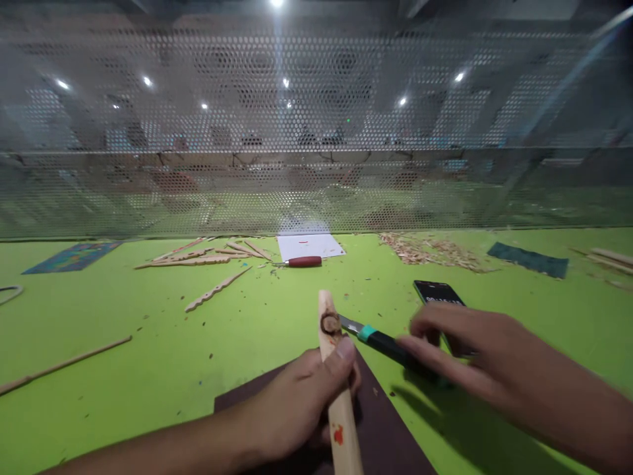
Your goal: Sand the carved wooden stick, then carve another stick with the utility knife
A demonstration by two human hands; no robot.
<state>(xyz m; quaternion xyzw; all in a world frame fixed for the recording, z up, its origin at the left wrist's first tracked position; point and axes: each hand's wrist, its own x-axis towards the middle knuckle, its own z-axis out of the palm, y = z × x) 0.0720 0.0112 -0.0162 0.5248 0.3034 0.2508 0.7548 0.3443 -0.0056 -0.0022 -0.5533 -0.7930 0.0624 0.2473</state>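
A pale carved wooden stick (345,422) with a dark ring-shaped knot and red marks is gripped in my left hand (311,402). The left thumb presses on its upper face, just below the knot. My right hand (487,349) is slightly blurred, with thumb and forefinger apart over the handle of a knife (383,344). That knife has a black handle and a teal collar, and its blade points toward the stick. The right thumb overlaps the handle, but contact is unclear. Partly covered by the right hand is a phone (438,290) showing a timer.
A brown sheet (380,429) lies under my left hand. Farther back are a red-handled tool (304,262), white paper (311,245), carved sticks (217,290), wood shavings (420,251) and a dark green strip (529,258). A perforated screen (306,132) stands behind the green table (163,389).
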